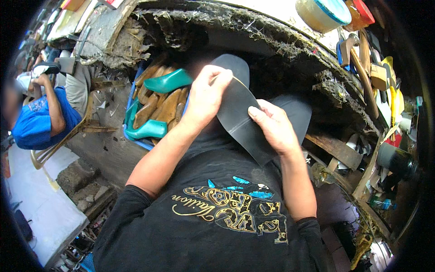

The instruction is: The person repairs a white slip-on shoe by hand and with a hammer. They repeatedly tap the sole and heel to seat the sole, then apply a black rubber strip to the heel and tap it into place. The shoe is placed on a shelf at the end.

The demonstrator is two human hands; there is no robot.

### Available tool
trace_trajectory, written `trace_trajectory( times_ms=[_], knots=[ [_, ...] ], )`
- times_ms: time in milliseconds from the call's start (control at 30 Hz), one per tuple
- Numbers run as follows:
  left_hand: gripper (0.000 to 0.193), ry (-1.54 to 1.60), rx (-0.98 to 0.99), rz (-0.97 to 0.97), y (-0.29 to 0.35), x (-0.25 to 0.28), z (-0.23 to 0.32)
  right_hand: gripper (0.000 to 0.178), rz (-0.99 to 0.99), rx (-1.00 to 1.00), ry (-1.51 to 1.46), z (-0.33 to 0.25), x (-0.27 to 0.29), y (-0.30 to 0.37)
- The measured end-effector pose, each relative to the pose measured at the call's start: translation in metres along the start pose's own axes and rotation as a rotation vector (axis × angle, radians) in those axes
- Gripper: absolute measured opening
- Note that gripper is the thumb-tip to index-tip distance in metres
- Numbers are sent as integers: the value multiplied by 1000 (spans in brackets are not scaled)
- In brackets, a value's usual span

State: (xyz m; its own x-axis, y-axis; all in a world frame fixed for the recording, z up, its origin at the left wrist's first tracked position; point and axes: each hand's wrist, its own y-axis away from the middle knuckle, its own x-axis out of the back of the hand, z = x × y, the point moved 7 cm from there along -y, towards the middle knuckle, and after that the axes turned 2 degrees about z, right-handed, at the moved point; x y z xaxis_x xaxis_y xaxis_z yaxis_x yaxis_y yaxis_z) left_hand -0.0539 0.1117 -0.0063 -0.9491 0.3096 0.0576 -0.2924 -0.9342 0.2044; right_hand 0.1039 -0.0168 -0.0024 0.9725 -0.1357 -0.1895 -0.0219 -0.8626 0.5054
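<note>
Over my lap I hold a thin black flexible sheet [239, 113], possibly leather or rubber, with a rounded upper outline and a faint crease across its middle. My left hand [205, 93] grips its upper left edge, fingers closed and partly hidden behind it. On the opposite edge, my right hand [274, 127] pinches the sheet, with the thumb lying on its front face. The lower end narrows to a corner above my dark shirt. To the left of my left hand, green shoe lasts [167, 81] and brown wooden shoe lasts [147, 111] fill a blue crate [127, 122].
A worn workbench [272, 29] with a ragged edge curves ahead, bearing a blue-lidded tub [321, 16]. Hammers [358, 63] and a dark jar [396, 158] are at the right. Another person in a blue shirt [47, 118] sits far left on a wooden chair [86, 120].
</note>
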Motion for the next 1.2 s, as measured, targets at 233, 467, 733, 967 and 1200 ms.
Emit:
trace_trajectory(
  times_ms=[233, 467, 733, 967, 1200],
  knots=[
    [22, 533, 162, 62, 33, 12, -36, 73, -210, -13, -444, 28, -21, 30],
    [36, -36, 130, -472, 22, 16, -17, 24, 129, 43, -201, 45, -10, 42],
    [47, -201, 263, -794, 8, 4, -8, 26, 79, 15, -169, 54, -13, 38],
    [54, -338, 356, -1140, -8, -39, -13, 28, 55, 1, -242, 63, -10, 34],
    [56, 26, 409, -971, 39, -50, -34, 30, 215, 27, -129, 59, 15, 56]
  ],
)
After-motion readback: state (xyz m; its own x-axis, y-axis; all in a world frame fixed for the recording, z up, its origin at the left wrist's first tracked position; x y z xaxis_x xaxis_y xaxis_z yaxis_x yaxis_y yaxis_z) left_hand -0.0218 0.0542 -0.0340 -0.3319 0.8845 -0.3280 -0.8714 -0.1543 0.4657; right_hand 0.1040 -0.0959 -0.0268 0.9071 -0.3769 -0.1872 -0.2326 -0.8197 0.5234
